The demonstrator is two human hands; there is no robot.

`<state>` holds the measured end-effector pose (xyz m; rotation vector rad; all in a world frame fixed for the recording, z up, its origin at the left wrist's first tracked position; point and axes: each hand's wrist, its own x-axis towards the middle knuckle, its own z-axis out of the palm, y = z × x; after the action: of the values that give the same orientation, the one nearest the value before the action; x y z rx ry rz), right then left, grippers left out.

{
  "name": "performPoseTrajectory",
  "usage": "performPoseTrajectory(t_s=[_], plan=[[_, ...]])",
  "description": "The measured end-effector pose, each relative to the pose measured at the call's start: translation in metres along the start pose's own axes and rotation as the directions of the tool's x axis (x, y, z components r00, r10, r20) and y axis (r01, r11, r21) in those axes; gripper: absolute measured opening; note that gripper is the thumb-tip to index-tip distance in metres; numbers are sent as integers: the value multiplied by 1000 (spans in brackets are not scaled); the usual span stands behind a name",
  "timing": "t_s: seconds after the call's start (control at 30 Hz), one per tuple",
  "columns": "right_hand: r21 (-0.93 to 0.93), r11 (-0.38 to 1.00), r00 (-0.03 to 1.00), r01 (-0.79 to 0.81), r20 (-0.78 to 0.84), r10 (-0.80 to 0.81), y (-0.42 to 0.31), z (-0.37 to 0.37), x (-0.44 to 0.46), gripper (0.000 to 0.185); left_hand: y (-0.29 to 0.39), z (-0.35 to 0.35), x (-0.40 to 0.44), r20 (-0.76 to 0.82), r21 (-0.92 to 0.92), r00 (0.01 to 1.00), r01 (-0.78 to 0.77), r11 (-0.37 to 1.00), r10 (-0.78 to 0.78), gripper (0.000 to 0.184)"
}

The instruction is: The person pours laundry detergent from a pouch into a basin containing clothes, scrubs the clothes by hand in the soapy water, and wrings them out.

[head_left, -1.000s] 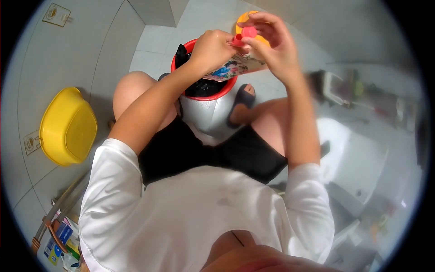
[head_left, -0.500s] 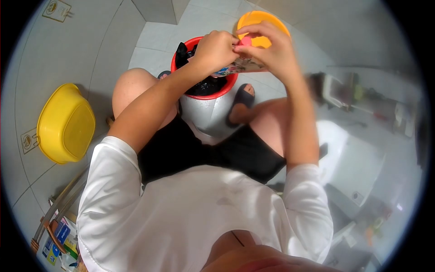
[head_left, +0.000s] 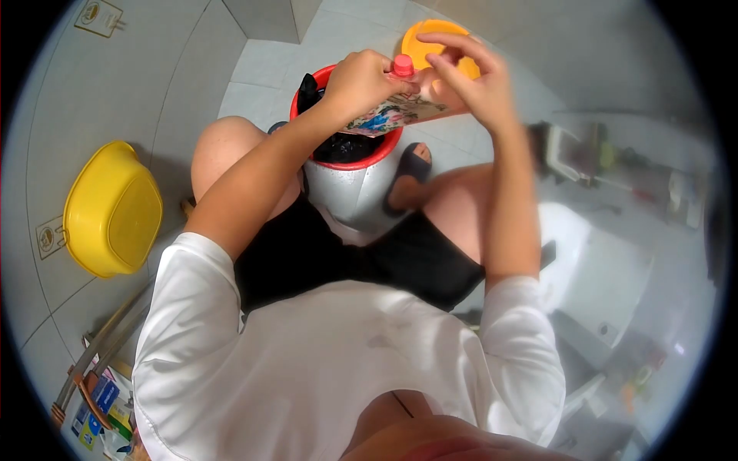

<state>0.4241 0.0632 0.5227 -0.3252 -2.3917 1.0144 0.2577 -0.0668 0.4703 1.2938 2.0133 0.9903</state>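
My left hand grips a soft, pinkish spout pouch with a printed picture on its front, holding it near the top. A pink screw cap sticks up from the pouch beside my left thumb. To the right of that cap, my right hand is open with its fingers apart and nothing in them. Below the pouch stands a grey bin with a red rim and a black bag inside. The pouch covers part of the bin's opening.
An orange basin lies on the tiled floor beyond my hands. A yellow basin hangs from a wall hook on the left. Lower left, a rack holds several packets. A white toilet and blurred items are on the right.
My right hand has come away from the pink cap and moved right, its fingers opening. The pouch has shifted slightly, and more of its cap and printed front shows.
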Motion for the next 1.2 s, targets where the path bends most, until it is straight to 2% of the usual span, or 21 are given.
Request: performPoseTrajectory(t_s=[0.03,0.1,0.13,0.17,0.27,0.37,0.4,0.43,0.5,0.53,0.67,0.73,0.77,0.83,0.87,0.93,0.97,1.03,1.07,1.13,1.2], plan=[[3,1000,1000,3,1,-3,1,4,1,39,0,-1,1,-15,14,999,29,999,-29,39],[148,987,997,61,32,-66,-1,17,0,42,-5,2,2,-46,9,999,-6,1000,7,39],[125,992,993,26,112,-40,-3,16,-2,44,-7,3,4,-74,3,996,-42,999,42,39],[124,992,993,26,108,-40,-3,16,-3,44,-10,4,6,-71,5,996,-45,999,45,39],[178,967,982,-182,82,169,-10,10,-1,41,-5,1,3,-22,9,1000,22,1000,-21,38],[77,984,986,-163,38,161,0,1,2,37,-6,0,3,-19,17,1000,-17,1000,17,38],[177,974,990,-142,30,139,1,5,2,34,-6,0,3,-29,20,999,-12,1000,13,38],[177,974,990,-143,29,140,2,10,2,34,-6,0,4,-38,22,999,-8,1000,9,38],[145,989,995,38,89,-51,4,21,4,36,-7,1,4,-7,54,1000,-30,998,30,35],[197,979,987,-61,157,30,4,25,5,38,-8,2,4,25,86,999,-50,995,48,33],[287,931,971,-225,145,190,-2,27,7,37,-5,1,5,80,153,997,8,988,-20,32],[305,917,965,-257,27,261,-2,33,10,37,-6,1,7,29,7,999,-20,1000,20,35],[303,918,965,-257,25,262,-4,37,11,37,-7,1,8,30,6,999,-23,1000,23,35],[182,935,939,-304,-111,326,-11,42,10,38,-8,1,8,-1,0,1000,18,1000,-18,31],[182,935,938,-304,-114,327,-9,40,11,38,-10,1,8,0,1,1000,16,1000,-16,31],[28,989,988,-147,-50,148,-5,36,12,36,-7,-3,6,43,-15,998,54,998,-53,29],[29,989,988,-147,-52,148,-4,37,9,36,-6,-4,6,44,-13,998,52,999,-52,29],[331,920,977,-211,94,191,-1,43,2,35,-5,-6,4,10,11,1000,2,1000,-2,28],[332,919,977,-212,90,192,0,45,0,35,-9,-4,5,13,13,1000,0,1000,-1,28],[234,968,996,-92,9,92,-3,51,0,31,-19,0,10,-93,94,994,-45,995,53,28],[224,971,995,-77,-47,90,-4,59,2,27,-25,0,12,-102,81,995,3,997,5,29]])
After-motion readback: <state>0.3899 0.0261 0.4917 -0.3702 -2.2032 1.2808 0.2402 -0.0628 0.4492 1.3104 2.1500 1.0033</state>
